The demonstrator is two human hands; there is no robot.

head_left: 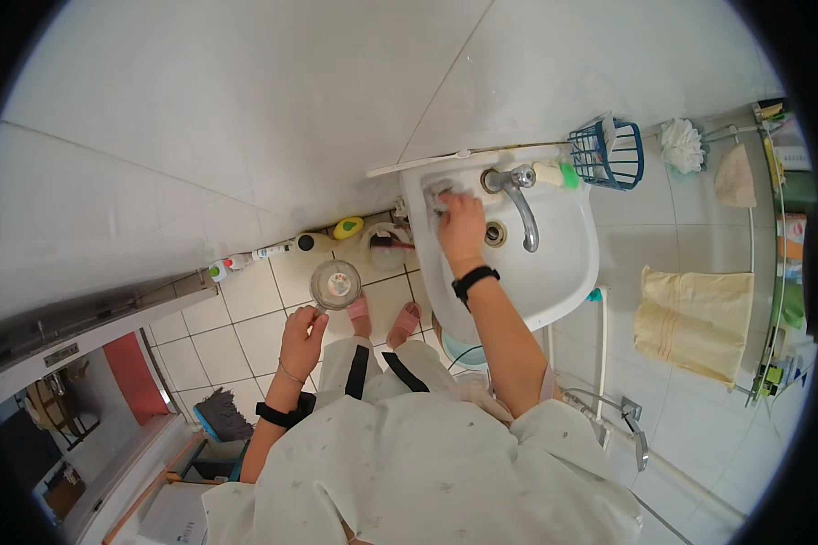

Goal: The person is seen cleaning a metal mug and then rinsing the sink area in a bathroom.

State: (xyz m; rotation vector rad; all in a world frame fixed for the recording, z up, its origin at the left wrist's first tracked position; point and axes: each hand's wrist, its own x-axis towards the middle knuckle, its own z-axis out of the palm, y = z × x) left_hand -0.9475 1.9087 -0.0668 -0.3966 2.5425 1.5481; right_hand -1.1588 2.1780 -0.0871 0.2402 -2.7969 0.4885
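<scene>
The head-worn fisheye, hard to read near its rim, looks down on sink (pixel 554 263) and floor (pixel 248 292).

The left hand (pixel 302 338), left of centre, was closed with fingers curled, its forearm (pixel 284 386) slanting up from below. The right arm (pixel 507 341) reached toward the upper middle of the frame, the right hand (pixel 462 227) back uppermost, fingertips lowered.

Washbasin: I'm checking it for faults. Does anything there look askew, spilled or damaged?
Nothing looks plainly spilled or broken in the washbasin. One slight oddity: the long strip along its wall edge is white at the left but brownish toward the blue basket, perhaps stained.
</scene>
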